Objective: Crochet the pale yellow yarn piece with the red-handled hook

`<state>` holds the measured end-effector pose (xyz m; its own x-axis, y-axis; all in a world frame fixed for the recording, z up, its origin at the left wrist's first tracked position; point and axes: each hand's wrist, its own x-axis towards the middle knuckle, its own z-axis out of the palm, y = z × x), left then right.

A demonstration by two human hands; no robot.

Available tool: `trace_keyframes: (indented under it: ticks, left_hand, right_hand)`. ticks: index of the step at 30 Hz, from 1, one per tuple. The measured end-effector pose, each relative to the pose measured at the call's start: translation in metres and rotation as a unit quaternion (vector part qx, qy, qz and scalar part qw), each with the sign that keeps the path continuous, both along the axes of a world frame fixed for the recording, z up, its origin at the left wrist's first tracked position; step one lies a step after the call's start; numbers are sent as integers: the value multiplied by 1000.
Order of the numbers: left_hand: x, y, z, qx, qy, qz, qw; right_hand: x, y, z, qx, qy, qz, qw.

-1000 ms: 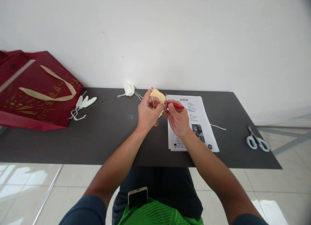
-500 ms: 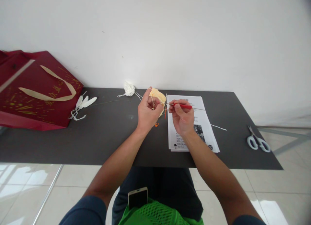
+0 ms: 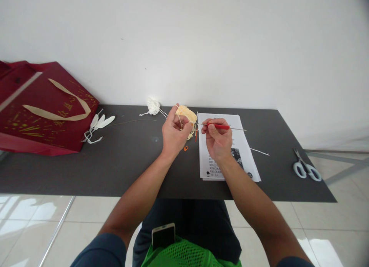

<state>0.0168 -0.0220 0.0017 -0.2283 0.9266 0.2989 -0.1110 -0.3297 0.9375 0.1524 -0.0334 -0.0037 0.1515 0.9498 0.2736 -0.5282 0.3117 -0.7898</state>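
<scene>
Yellow crochet piece (image 3: 187, 115) pinched in raised left hand (image 3: 173, 134); right hand (image 3: 217, 142) grips red hook (image 3: 220, 126).

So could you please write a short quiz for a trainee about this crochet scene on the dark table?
1. True or false: the right hand holds the thin metal crochet hook with the red handle.
2. What does the left hand hold?
A. the white-handled scissors
B. the pale yellow crocheted piece
C. the dark red paper gift bag
3. Fill in: the printed white paper sheet lies on the dark table, below the ____ hand.

Key: 1 true; 2 B; 3 right.
</scene>
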Motion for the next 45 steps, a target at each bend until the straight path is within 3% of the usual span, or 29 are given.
trace_keyframes:
  ticks: [7,20,31,45]
  left_hand:
    - [0,-1,1,13,3,-8,1000]
    - [1,-2,5,-26,-98,-62,993]
    - [1,-3,7,23,-30,6,999]
    - [2,-5,7,34,-12,24,999]
  right_hand:
    - [-6,-2,0,-27,-2,42,999]
    - [-8,-3,1,-45,40,66,996]
    - [-3,-6,5,1,12,36,999]
    - [-4,-9,7,19,-15,5,1000]
